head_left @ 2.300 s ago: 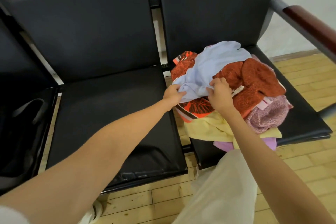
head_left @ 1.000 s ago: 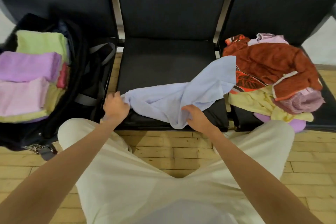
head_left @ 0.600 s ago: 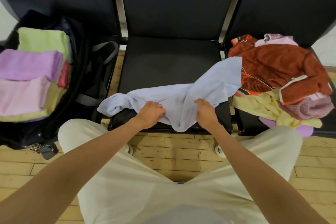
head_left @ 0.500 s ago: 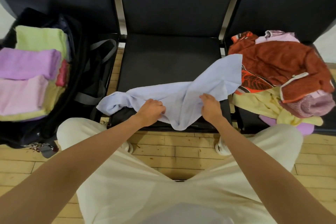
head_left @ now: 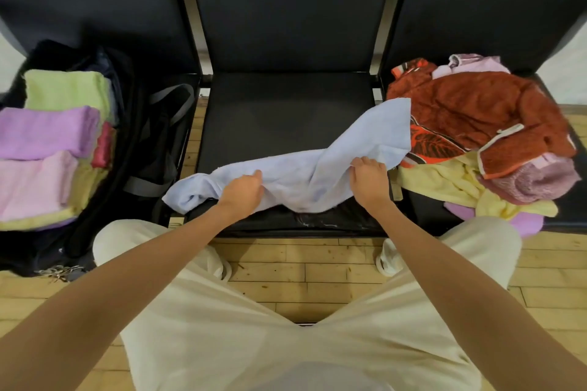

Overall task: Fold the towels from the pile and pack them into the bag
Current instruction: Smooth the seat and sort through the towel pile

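Setting: row of black seats (head_left: pixel 286 117) on wood floor.
Towel: light blue towel (head_left: pixel 305 174) crumpled on the middle seat, long axis left-right.
Left hand (head_left: pixel 241 194): grip pinching near edge, left of centre.
Right hand (head_left: pixel 368 181): grip pinching a fold; pile (head_left: pixel 476 136) just beside.
Bag (head_left: pixel 133 149): left, nearer left hand.

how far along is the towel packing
Done: several folded towels sit in the black bag. In hand: left hand and right hand grip the crumpled light blue towel on the middle seat. Left: the pile on the right seat.
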Demonstrator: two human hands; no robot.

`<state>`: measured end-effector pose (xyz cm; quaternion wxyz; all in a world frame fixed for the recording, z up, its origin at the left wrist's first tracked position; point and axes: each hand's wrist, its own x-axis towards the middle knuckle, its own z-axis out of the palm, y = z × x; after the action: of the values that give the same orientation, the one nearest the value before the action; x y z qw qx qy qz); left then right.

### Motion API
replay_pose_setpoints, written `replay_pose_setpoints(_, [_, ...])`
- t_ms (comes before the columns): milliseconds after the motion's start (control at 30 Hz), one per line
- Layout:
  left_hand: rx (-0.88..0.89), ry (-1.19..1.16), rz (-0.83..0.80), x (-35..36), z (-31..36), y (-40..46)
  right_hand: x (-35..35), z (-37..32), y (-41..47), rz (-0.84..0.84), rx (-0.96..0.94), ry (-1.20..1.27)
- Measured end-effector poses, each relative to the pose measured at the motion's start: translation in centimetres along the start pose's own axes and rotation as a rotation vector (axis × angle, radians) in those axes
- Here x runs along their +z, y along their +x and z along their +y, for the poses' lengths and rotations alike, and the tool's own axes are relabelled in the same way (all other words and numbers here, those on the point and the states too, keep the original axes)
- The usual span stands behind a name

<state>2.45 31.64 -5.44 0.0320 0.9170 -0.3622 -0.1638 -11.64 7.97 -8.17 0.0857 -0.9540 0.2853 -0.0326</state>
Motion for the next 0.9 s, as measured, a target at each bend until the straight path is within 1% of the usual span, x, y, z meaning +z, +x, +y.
replay_pose_setpoints(67, [-0.157, -0.162, 0.111, -1.3, -0.7, 0.4, -0.5, -0.4, -0.7, 0.094, 0.028, 0.079])
replay_pose_setpoints(100, [-0.206, -0.235, 0.17, -2.0, -0.9, 0.5, -0.7, -0.6, -1.1, 0.115, 0.034, 0.094])
replay_pose_setpoints(200, [-0.263, -0.426, 0.37, -4.5, -1.3, 0.2, -1.2, -1.2, -1.9, 0.138, 0.048, 0.151])
replay_pose_setpoints(300, [-0.332, -0.582, 0.525, -7.4, -1.0, -0.4, -1.8, -1.7, -2.5, 0.114, 0.058, 0.164])
replay_pose_setpoints(400, [-0.386, -0.774, 0.635, -9.5, -0.5, -1.0, -2.2, -2.4, -3.3, 0.078, 0.006, 0.158])
replay_pose_setpoints(467, [-0.412, -0.924, 0.66, -10.5, -0.1, -1.2, -2.4, -2.8, -3.8, 0.054, -0.016, 0.167])
replay_pose_setpoints(567, [-0.448, -1.156, 0.703, -12.0, 0.4, -1.4, -2.5, -3.2, -4.0, 0.045, 0.0, 0.208])
replay_pose_setpoints(667, [-0.413, -1.257, 0.733, -13.6, 1.0, -1.9, -2.4, -3.4, -4.0, 0.033, 0.048, 0.262])
replay_pose_setpoints(733, [-0.354, -1.283, 0.755, -14.4, 1.7, -2.4, -2.5, -3.7, -3.8, 0.028, 0.152, 0.395])
replay_pose_setpoints(800, [-0.319, -1.287, 0.778, -14.9, 2.3, -2.7, -2.9, -4.3, -3.3, 0.062, 0.302, 0.548])
replay_pose_setpoints(833, [-0.313, -1.292, 0.775, -15.0, 2.4, -2.6, -3.2, -4.6, -3.1, 0.101, 0.374, 0.608])
replay_pose_setpoints(900, [-0.346, -1.326, 0.7, -14.8, 1.8, -1.6, -3.9, -5.4, -2.6, 0.212, 0.47, 0.695])
